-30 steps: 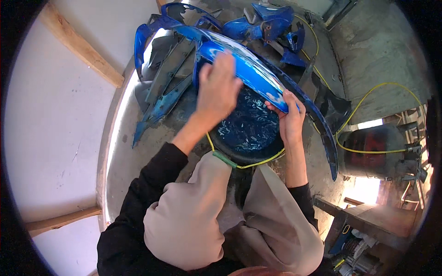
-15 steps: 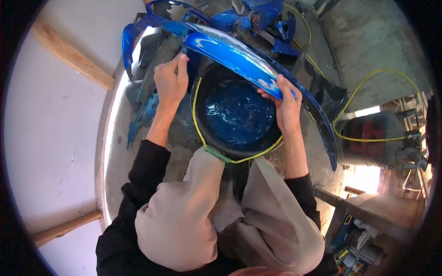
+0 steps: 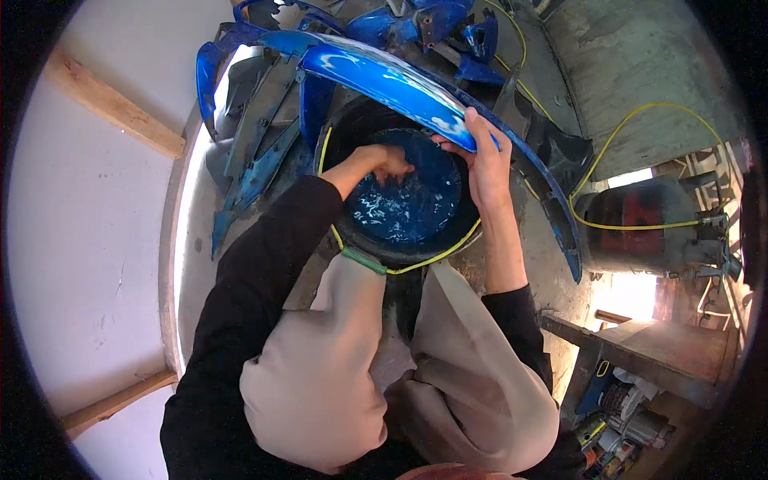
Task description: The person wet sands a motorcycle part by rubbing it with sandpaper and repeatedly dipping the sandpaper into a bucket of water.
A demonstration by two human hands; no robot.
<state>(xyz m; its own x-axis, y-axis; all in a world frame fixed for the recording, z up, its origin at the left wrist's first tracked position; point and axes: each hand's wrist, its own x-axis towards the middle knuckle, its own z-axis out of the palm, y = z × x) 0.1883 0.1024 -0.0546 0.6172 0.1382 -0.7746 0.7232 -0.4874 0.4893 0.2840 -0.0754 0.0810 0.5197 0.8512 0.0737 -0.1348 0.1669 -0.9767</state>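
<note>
My right hand (image 3: 490,164) grips the right end of a long curved blue plastic body panel (image 3: 384,88), thumb on top and fingers beneath. The panel slants over the far side of a round black tub (image 3: 416,258), and whitish streaks mark its glossy face. Inside the tub is bluish, rippling water (image 3: 404,212). My left hand (image 3: 390,162) reaches in at the water's surface, its fingers curled downward and partly hidden; what they hold, if anything, cannot be made out.
Yellow cord with a green wrap (image 3: 362,260) rings the tub's near rim. More blue panels (image 3: 416,24) lie beyond, and a narrow dark-blue strip (image 3: 552,204) arcs to the right. Farther right stand a dark red-marked tank (image 3: 640,220) with a yellow hose and a wooden bench (image 3: 664,352).
My left hand has left the panel's left end, moving right and down into the tub. My right hand still holds the panel, and the whole view has shifted slightly.
</note>
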